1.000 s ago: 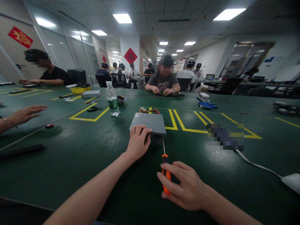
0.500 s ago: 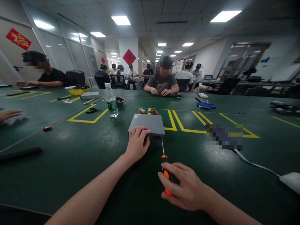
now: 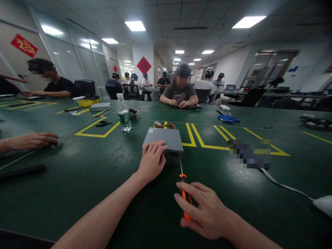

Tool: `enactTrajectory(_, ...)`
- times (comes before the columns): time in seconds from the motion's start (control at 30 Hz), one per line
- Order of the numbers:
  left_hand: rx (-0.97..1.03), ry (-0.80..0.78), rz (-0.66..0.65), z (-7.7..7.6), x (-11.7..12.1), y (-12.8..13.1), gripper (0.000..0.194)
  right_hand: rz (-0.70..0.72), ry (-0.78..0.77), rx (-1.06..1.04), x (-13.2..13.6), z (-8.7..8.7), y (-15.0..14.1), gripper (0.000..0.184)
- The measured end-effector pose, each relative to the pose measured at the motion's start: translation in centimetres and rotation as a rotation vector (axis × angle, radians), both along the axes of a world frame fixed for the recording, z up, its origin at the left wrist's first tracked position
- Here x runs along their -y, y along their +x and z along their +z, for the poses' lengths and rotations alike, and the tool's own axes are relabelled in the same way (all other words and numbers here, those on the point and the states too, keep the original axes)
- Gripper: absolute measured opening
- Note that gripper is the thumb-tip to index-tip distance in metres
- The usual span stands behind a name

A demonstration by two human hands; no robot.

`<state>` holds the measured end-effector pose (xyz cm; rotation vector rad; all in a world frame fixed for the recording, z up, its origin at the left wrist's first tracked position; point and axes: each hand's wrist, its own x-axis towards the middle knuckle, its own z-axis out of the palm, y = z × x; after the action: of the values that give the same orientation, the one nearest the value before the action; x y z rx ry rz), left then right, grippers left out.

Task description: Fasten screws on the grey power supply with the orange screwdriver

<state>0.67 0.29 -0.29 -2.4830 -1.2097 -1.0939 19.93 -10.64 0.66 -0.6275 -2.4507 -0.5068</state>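
Note:
A grey metal computer power supply (image 3: 166, 136) lies on the green table, its bundle of coloured wires (image 3: 163, 125) at the far side. My left hand (image 3: 153, 159) holds it down, fingers over the top and thumb at the near face. In my right hand (image 3: 204, 209) is an orange and black screwdriver (image 3: 184, 197), gripped by the handle between thumb and fingers. Its shaft points away from me, and the tip meets the near face by the right corner. Too small to make out is any screw there.
Beyond the power supply stand a water bottle (image 3: 124, 116) and a small bowl (image 3: 133, 113). A co-worker's hand (image 3: 38, 140) reaches in from the left. Blue gloves (image 3: 228, 119) and a blurred-out dark object (image 3: 249, 154) with a white cable lie to the right.
The co-worker's hand at the left has come further in, over the small red and black object. The screwdriver handle has turned in my right hand; my left hand keeps its place.

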Motion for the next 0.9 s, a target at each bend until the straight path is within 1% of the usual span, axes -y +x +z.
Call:
enactTrajectory(0.2, 0.022, -0.008, -0.005, -0.04, -0.06, 0.07, 0.026, 0.04, 0.083, -0.092, -0.04, -0.08, -0.44, 0.029)
enactTrajectory(0.33, 0.041, -0.017, -0.012, -0.15, -0.14, 0.12, 0.027, 0.038, 0.094, -0.128, -0.1, -0.36, -0.29, 0.024)
enactTrajectory(0.4, 0.045, -0.026, -0.017, -0.17, -0.11, 0.11, 0.027, 0.02, 0.073, -0.118, -0.11, -0.36, -0.12, 0.03)
enactTrajectory(0.5, 0.049, -0.031, -0.019, -0.14, -0.05, 0.08, 0.027, 0.011, 0.033, -0.037, -0.1, -0.15, 0.13, 0.044)
enactTrajectory(0.57, 0.052, -0.028, -0.02, -0.11, -0.03, 0.07, 0.027, 0.014, 0.011, 0.018, -0.07, 0.0, 0.21, 0.046)
enactTrajectory(0.7, 0.052, -0.023, -0.021, -0.05, -0.05, 0.07, 0.029, 0.017, 0.013, 0.018, -0.07, -0.02, 0.15, 0.039)
enactTrajectory(0.8, 0.043, -0.025, -0.023, -0.07, -0.07, 0.04, 0.029, 0.051, 0.041, -0.04, -0.19, -0.36, -0.01, 0.033)
enactTrajectory(0.9, 0.038, -0.026, -0.02, -0.14, -0.07, 0.02, 0.029, 0.07, 0.046, -0.101, -0.35, -0.81, -0.09, 0.033)
